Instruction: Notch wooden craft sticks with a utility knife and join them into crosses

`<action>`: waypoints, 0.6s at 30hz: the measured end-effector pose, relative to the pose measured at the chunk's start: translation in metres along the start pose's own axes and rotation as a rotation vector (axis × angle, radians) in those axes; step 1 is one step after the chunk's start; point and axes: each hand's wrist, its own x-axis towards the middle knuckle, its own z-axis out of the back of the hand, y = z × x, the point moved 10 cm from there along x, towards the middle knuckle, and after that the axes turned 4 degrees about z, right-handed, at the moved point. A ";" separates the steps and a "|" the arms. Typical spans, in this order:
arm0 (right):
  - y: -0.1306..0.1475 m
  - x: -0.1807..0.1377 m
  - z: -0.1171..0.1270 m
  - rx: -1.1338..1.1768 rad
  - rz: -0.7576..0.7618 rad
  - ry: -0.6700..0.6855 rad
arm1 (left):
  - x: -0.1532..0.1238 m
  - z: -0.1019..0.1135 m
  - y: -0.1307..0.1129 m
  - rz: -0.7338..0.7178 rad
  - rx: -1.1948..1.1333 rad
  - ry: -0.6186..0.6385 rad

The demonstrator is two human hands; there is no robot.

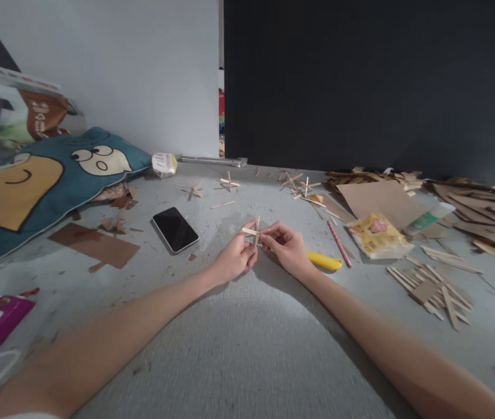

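Small pale wooden craft sticks (250,231), joined in a cross, are held up between both hands over the grey table. My left hand (235,256) is closed around their lower end. From the other side, my right hand (289,247) pinches at the crossing with thumb and forefinger; the fingertips hide part of the joint. Beside my right wrist lies a yellow-handled tool (326,260), partly covered by the arm. Similar crossed sticks (230,183) stand farther back, with more stick pieces (304,187) to their right.
A black phone (174,230) and brown cardboard (94,244) lie left, near a blue cushion (73,192). At right are a patterned red stick (339,243), a yellow packet (378,235), loose craft sticks (448,299) and cardboard sheets (374,203). A magenta power strip (9,320) sits front left.
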 end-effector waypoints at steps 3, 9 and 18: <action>0.002 -0.002 0.000 -0.011 0.010 -0.018 | -0.002 -0.002 -0.001 -0.007 0.031 0.003; 0.003 -0.003 0.001 -0.001 0.039 -0.031 | -0.006 -0.001 -0.014 -0.022 0.035 -0.074; 0.000 -0.004 0.003 0.005 0.016 -0.034 | -0.009 -0.003 -0.013 0.018 -0.034 -0.102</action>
